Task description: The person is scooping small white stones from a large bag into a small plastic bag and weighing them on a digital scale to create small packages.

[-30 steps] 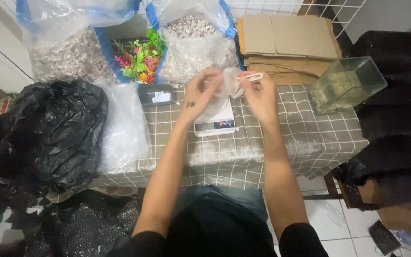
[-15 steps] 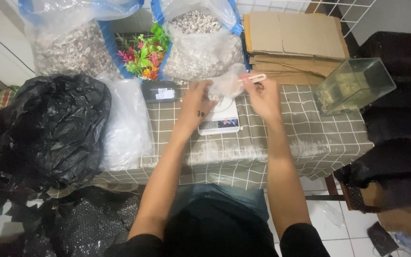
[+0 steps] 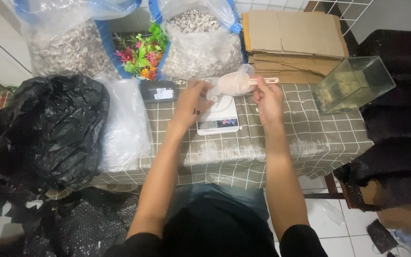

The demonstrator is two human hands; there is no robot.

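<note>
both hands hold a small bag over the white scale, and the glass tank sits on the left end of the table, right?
Not quite: the head view shows the glass tank on the right end of the table, not the left. The left hand and right hand do hold the small bag over the white scale.

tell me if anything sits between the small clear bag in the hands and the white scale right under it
Nothing visible does. The left hand and right hand hold the small clear bag just above the white scale, and the part of the scale's platform that shows is bare. The pink scoop sticks out to the side, not below.
</note>
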